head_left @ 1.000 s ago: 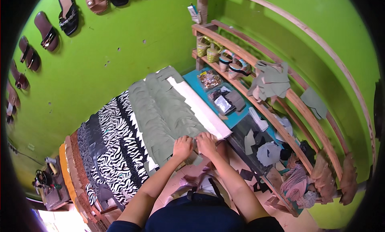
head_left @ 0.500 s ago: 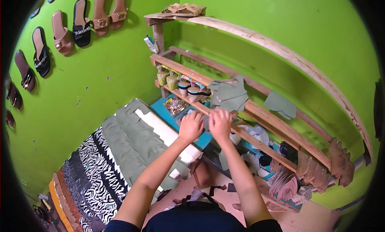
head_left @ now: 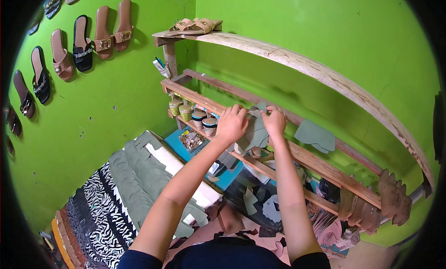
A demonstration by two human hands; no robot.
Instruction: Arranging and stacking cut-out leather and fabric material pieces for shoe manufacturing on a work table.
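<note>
While my L hand (head_left: 232,124) & R hand (head_left: 274,122), just apart, are at the grey-green pieces (head_left: 253,135) on the wooden rail (head_left: 195,97), can't tell if either's gripping, & loose ones might slip off b/c they overlap unevenly.

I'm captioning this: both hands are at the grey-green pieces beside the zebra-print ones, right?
Not quite: the left hand and right hand are at the grey-green pieces by the wooden rack, as the head view shows.
</note>
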